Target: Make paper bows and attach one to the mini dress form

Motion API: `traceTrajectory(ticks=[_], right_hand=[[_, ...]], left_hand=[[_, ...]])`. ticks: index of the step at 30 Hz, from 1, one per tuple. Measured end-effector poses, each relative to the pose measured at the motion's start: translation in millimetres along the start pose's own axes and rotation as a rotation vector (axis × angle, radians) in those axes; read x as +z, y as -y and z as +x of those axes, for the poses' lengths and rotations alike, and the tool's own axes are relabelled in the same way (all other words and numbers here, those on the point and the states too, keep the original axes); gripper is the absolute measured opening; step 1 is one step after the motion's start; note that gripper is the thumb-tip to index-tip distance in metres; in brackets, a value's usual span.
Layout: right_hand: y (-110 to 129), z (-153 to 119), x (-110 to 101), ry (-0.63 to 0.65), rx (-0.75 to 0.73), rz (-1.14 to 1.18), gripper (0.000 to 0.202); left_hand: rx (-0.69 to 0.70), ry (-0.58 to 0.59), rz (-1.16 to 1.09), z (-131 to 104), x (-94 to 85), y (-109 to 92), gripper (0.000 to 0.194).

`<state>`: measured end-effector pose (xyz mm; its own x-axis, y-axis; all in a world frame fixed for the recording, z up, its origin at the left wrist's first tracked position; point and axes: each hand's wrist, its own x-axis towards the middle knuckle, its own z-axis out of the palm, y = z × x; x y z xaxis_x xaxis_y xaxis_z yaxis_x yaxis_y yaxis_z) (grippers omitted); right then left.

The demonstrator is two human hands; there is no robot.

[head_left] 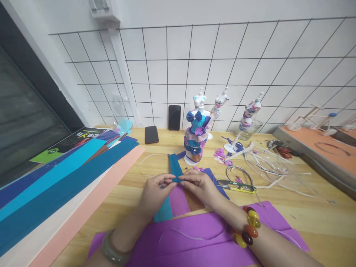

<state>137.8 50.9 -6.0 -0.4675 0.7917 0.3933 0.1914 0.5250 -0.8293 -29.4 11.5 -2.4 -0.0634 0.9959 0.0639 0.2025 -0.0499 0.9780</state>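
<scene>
Two bare hands (pixel 155 191) (pixel 199 186) hold one flat teal strip (pixel 174 165); from there, two black rectangular phones (pixel 151 134) (pixel 174 118) sit toward eleven and twelve o'clock, at least three overlapping white-necked miniature mannequins (pixel 197 133) (pixel 219 104) (pixel 248 115) toward one and two, one pair of green-and-yellow scissors (pixel 241 186) at three.

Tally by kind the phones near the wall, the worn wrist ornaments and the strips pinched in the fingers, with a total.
Phones: 2 (upright phone, flat phone)
Wrist ornaments: 2 (bangle, beaded bracelet)
Pinched strips: 1 (teal strip, between left hand and right hand)
Total: 5
</scene>
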Motion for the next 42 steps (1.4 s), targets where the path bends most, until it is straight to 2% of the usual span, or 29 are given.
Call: traceTrajectory(ticks=[7,14,23,30,42], right_hand=[[-1,0,0,0.018,-0.051,-0.043,0.015],[-2,0,0,0.007,-0.046,-0.034,0.014],[2,0,1,0.020,-0.022,-0.012,0.012],[0,-1,1,0.033,0.111,-0.017,0.015],[-4,-2,2,0.021,0.098,0.068,0.011]], left_hand=[[0.067,-0.036,0.159,-1,-1.6,-4,0.017],[0.093,-0.030,0.198,-2,-2.7,-3,0.014],[-0.005,0.082,-0.011,1,1.1,-1,0.014],[-0.006,0.071,-0.072,1,0.9,4,0.011],[-0.027,0.062,-0.120,3,-0.5,8,0.013]])
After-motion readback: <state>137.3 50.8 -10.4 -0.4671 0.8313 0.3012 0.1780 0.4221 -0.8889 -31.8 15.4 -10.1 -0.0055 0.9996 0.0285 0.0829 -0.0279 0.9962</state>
